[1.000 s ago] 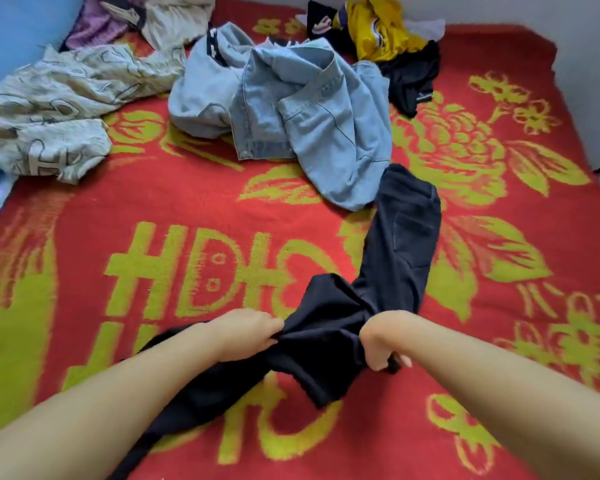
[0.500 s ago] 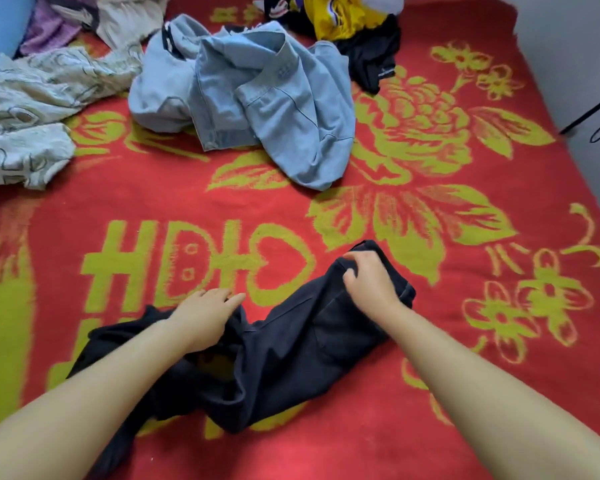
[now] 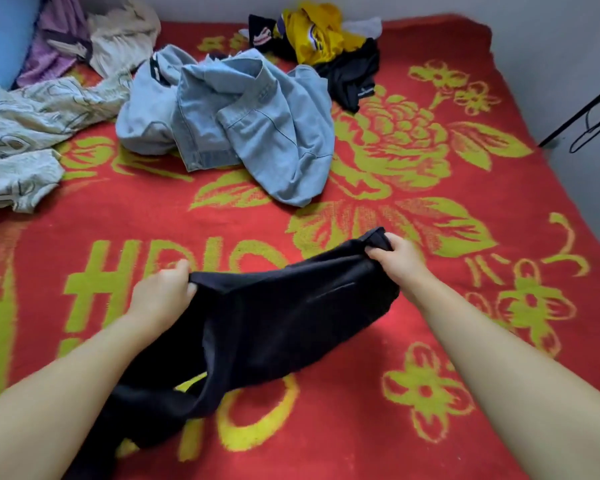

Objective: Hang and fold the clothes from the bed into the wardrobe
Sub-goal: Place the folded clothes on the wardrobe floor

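On the red floral blanket point(image 3: 430, 393), black trousers point(image 3: 274, 323) are held up by both hands.
Their held edge runs lower-left to upper-right between the grips, the rest trailing toward the person. The left hand point(image 3: 163, 292) and right hand point(image 3: 400, 259) each curl fingers and thumb around one end of that edge; neither looks nearer.

Black trousers point(image 3: 284, 317) on a red blanket point(image 3: 499, 306) with yellow-green flowers; pale blue, perhaps denim, shirt point(image 3: 257, 133) behind.
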Demonstrator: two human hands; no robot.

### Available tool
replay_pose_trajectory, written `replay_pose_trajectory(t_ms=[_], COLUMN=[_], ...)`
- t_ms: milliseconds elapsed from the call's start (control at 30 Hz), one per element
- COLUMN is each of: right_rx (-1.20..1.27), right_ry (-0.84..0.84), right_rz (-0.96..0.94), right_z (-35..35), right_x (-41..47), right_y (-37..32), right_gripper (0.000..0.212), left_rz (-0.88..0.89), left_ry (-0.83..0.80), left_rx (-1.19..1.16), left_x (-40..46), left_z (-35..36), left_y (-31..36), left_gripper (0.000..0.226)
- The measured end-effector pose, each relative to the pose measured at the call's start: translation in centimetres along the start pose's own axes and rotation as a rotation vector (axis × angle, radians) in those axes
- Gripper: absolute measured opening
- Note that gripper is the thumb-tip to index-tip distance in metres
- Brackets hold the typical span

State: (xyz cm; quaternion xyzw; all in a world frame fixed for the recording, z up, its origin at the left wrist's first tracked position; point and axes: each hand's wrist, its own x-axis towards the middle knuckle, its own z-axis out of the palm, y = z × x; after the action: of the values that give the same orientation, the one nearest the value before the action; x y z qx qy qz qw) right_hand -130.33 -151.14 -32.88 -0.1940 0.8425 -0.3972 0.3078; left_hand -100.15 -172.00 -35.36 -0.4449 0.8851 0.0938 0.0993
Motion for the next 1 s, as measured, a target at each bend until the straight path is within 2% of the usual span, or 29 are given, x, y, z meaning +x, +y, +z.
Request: replay_pose_trajectory(t_ms=[100, 167, 233, 300, 367, 433, 467, 500, 533, 567, 600, 633, 733, 867, 933, 1000], right_rx=[0.183, 0.116, -0.079, -0.262, -0.377, -0.461, -0.503, -0.529, -0.514, -0.486, -0.480, -0.512, -0.759, -0.917, -1.028, -1.056], right_ry=[0.078, 0.060, 0.034, -0.006, -0.022, 0.023, 0.071, 0.129, 0.169, 0.189, 0.158, 0.067, -0.240, -0.345, -0.401, -0.443], right_rz=[-0.176, -0.160, -0.063, 0.137, 0.369, 0.505, 0.508, 0.455, 0.368, 0.258, 0.144, 0.045, -0.097, 0.033, 0.098, -0.004], right_z=[-5.0, -7.0, -8.6, -9.5, -10.2, -10.6, -10.6, -10.5, -10.1, -9.5, -8.9, -8.1, -5.8, -4.2, -4.0, -4.3], right_x=[-0.7, -2.2, -4.1, -5.6, -6.7, -6.9, -6.8, -6.4, -6.1, -5.8, -5.5, -5.1, -3.1, 0.5, 1.4, 1.2], right_y=[-1.4, -0.1, 3.0, 6.6, 9.9, 11.8, 12.4, 12.6, 12.7, 12.6, 12.4, 12.0, 11.3, 10.9, 11.0, 11.4], right_gripper=[0.020, 0.032, 0.039, 0.038, 0.037, 0.039, 0.042, 0.045, 0.049, 0.053, 0.056, 0.059, 0.073, 0.088, 0.076, 0.043], left_rz=[0.132, 0.349, 0.578, 0.715, 0.716, 0.663, 0.640, 0.622, 0.636, 0.649, 0.626, 0.581, 0.493, 0.532, 0.537, 0.540], left_ry=[0.397, 0.485, 0.381, 0.179, -0.160, -0.465, -0.486, -0.420, -0.274, -0.143, -0.003, 0.047, -0.004, -0.182, -0.294, -0.377], left_rx=[-0.226, -0.178, -0.061, 0.142, 0.400, 0.487, 0.445, 0.384, 0.286, 0.203, 0.121, 0.042, -0.022, 0.194, 0.305, 0.406], left_x=[1.3, 0.1, -2.2, -4.7, -6.9, -8.2, -8.5, -8.6, -8.5, -7.9, -7.1, -6.2, -2.3, 2.7, 4.4, 5.3], left_z=[-5.4, -6.9, -6.2, -3.3, 0.6, 4.2, 4.9, 4.7, 4.6, 4.7, 4.7, 4.6, 4.9, 6.2, 6.7, 7.3], left_y=[2.5, 4.6, 6.5, 7.8, 8.8, 9.3, 9.8, 10.3, 10.7, 11.2, 11.6, 12.1, 14.2, 17.5, 18.6, 19.1], left_gripper=[0.024, 0.034, 0.040, 0.036, 0.025, 0.031, 0.026, 0.018, 0.013, 0.016, 0.018, 0.015, 0.052, 0.077, 0.084, 0.084])
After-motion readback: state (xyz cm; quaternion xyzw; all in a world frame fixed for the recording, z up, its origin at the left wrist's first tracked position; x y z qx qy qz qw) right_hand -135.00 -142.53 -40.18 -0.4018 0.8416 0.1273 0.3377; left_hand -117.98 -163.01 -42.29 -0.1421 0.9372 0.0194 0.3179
